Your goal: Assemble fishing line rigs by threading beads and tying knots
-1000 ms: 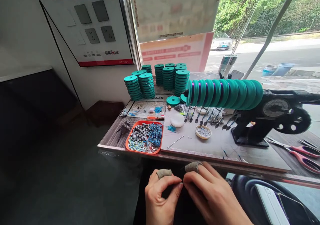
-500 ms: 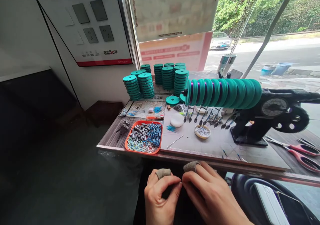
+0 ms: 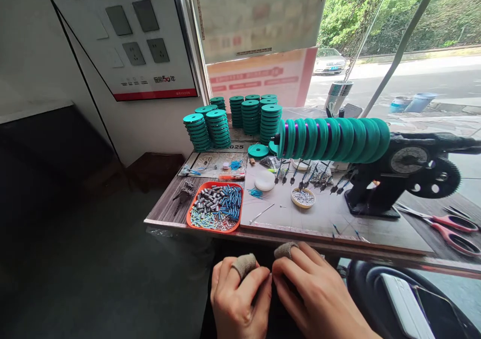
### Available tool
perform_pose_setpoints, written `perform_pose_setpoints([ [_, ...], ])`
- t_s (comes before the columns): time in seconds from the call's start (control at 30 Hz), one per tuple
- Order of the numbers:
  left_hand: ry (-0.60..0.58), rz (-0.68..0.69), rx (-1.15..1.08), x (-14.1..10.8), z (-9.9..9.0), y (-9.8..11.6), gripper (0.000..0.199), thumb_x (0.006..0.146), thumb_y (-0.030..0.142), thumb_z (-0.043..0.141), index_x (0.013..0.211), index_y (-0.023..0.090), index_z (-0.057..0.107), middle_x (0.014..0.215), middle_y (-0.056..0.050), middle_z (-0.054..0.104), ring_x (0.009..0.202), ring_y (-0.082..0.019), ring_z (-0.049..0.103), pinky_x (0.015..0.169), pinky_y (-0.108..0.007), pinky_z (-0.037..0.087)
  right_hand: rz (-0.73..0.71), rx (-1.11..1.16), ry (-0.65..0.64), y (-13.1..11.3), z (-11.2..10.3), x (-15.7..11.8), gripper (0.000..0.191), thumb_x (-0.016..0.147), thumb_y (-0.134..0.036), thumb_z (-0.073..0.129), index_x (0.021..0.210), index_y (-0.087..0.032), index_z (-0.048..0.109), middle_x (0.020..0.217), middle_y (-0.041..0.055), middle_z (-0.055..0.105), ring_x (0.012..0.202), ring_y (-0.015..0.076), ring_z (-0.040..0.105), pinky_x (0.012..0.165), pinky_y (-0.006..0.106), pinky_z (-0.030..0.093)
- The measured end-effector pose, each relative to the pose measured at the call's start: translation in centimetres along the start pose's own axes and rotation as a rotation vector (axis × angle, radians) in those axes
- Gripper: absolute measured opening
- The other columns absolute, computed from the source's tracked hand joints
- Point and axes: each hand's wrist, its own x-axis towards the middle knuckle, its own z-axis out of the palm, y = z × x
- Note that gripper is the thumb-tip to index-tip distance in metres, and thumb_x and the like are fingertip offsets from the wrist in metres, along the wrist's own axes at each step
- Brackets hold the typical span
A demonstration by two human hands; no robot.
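Observation:
My left hand [image 3: 241, 295] is closed in a pinch in front of the table edge, a beige cloth finger cover [image 3: 244, 265] around one finger. Close beside it on the right, my right hand [image 3: 313, 294] is pinched too, with a similar finger cover [image 3: 285, 250]. The fingertips of both hands almost meet. Whatever they pinch is too small to make out. Beyond them on the table stands an orange tray [image 3: 189, 218] with grey cylinders, blue springs and small beads. A small round dish [image 3: 303, 198] of pale beads lies on the board [image 3: 278, 223].
A black winding device [image 3: 376, 188] carries a row of green spools [image 3: 334, 138] at the right. Stacks of green spools [image 3: 218, 128] stand at the back. Red-handled scissors [image 3: 453, 233] lie at the right edge. A white phone-like object [image 3: 406, 306] rests below the table.
My left hand has turned slightly and its thumb and index finger have drawn closer together. The right hand keeps nearly the same pose. The view has shifted a little.

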Motion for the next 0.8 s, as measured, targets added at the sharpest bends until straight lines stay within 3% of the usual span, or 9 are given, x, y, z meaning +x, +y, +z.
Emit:
perform_pose_setpoints([
  [0.2,-0.032,-0.063,-0.028,-0.07,0.02,0.02,0.008,0.077,0.019,0.062,0.075,0.024,0.068,0.071,-0.002,0.064,0.066,-0.018,0.054,0.063,-0.031,0.041,-0.002,0.007,0.032,-0.09,0.04,0.15,0.027,0.087,-0.014,0.038,0.065,-0.020,0.052,0.062,0.0023,0.054,0.059,0.0164,0.048,0.052,0.026,0.039],
  [0.8,-0.022,-0.047,-0.040,-0.12,-0.01,-0.01,0.008,0.076,0.019,0.063,0.077,0.024,0.068,0.073,-0.002,0.064,0.068,-0.019,0.053,0.064,-0.032,0.040,0.011,0.004,0.013,-0.06,0.33,0.00,0.026,0.086,-0.012,0.038,0.065,-0.020,0.052,0.062,0.0023,0.054,0.059,0.0170,0.050,0.051,0.026,0.039],
])
